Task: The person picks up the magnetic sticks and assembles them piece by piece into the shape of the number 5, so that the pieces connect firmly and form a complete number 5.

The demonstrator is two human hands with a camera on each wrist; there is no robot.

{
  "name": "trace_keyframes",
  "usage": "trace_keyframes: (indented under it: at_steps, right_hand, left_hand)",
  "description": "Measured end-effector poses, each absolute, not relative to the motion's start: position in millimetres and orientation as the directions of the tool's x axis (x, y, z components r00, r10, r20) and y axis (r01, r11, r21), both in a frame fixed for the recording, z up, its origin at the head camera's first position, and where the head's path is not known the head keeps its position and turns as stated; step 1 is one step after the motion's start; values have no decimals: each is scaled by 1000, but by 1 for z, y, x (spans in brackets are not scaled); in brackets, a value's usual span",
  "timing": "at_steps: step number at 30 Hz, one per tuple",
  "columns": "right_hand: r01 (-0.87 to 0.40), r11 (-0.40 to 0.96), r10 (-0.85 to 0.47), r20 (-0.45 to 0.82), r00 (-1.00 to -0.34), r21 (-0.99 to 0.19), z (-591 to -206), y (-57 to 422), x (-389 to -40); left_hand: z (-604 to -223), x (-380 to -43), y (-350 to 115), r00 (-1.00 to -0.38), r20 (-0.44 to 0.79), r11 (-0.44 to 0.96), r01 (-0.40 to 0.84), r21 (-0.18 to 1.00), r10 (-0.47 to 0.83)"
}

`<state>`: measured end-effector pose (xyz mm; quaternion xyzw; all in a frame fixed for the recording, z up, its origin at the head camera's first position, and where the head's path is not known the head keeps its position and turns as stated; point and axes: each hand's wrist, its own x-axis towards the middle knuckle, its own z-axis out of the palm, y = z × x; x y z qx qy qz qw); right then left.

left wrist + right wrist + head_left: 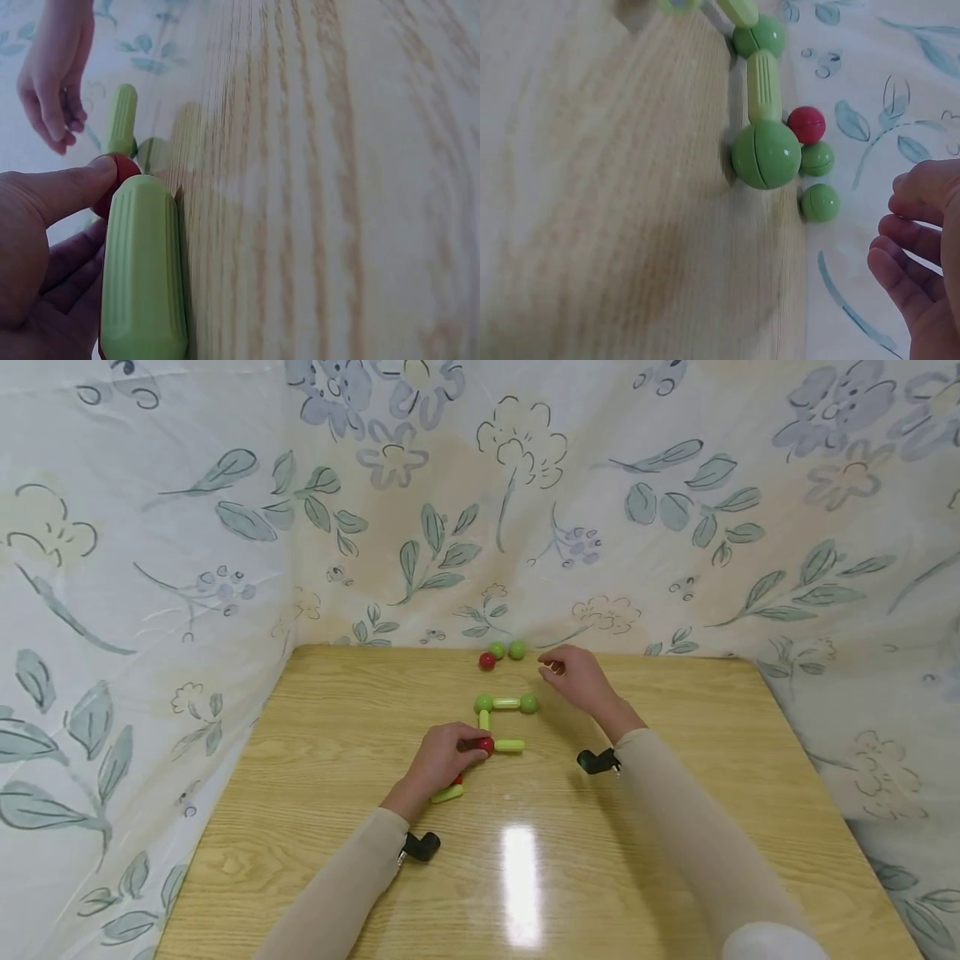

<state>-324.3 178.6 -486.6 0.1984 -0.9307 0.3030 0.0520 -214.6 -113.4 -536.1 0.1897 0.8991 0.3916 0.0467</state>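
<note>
My left hand [438, 756] pinches a red ball [487, 745] between thumb and fingers on the table. The ball joins an open frame: one light-green rod [510, 746] points right from it, another [484, 720] runs back to a green ball [483, 702]. From there a third rod [506, 702] reaches a second green ball [528, 702]. My right hand [577, 677] hovers above the table's back part, fingers loosely curled, holding nothing. Close to its left are two loose green balls [517, 650] and a loose red ball [487, 661].
Under my left wrist lies another light-green rod [447, 793] with a red piece [458, 780] against it, partly hidden. Floral cloth [525, 527] hangs behind and on both sides of the wooden table [315, 860]. Small black devices [597, 762] are worn at both wrists.
</note>
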Motion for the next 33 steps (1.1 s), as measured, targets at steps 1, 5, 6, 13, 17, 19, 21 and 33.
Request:
trace_keyframes:
  at_steps: [1,5,6,13,17,19,21,33]
  right_hand:
    - [-404,737,-342,217,-914,-542,-486,178,-329]
    - [-399,739,-351,194,-916,-543,-485,175,-342]
    - [-390,742,-350,181,-919,-545,-485,174,-345]
    - [-337,767,-360,70,-931,-545,-485,158,-366]
    - [-345,785,-384,33,-923,-514,-486,148,-376]
    - [-356,796,-401,15,-916,-490,-487,146,-380]
    - [-359,807,-407,-2,-913,-468,-488,145,-383]
    - [-391,842,-443,-62,-895,-372,-498,141,-395]
  left_hand:
    - [-536,-215,-114,-925,63,623,302,722,376]
    - [-535,-216,-114,-929,53,629,288,722,365]
    - [-535,-216,-114,-930,50,629,284,723,363]
    - [-532,-216,-116,-932,29,629,266,731,361]
    - [-534,-215,-119,-935,22,637,259,726,355]
    - [-535,-215,-121,-934,17,637,256,727,356]
    - [-535,-215,-121,-932,18,633,260,729,362]
    - [-533,-219,-116,-927,22,620,268,737,375]
